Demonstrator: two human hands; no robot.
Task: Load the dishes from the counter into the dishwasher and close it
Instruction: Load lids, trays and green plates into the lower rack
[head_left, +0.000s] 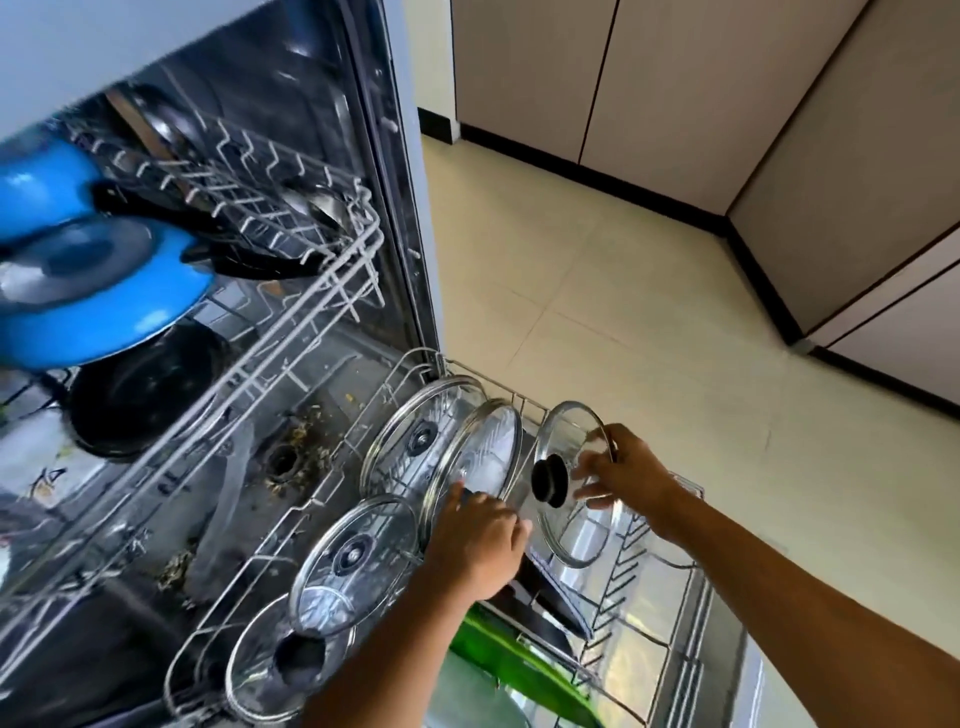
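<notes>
Right hand (631, 475) pinches rim of round clear-glass lid with black knob (569, 483), upright, just right of steel-rimmed glass lid (488, 457); left hand (478, 543) seemingly touches that neighbour, grip unclear.

The round clear glass lid (570, 519) has a shiny metal rim and a matt black plastic knob. The lower wire rack (498, 387) is bright bare metal; the upper wire rack (291, 317) looks white-coated. The blue pan (130, 317) is glossy, and the cream floor tiles (623, 291) are smooth.
</notes>
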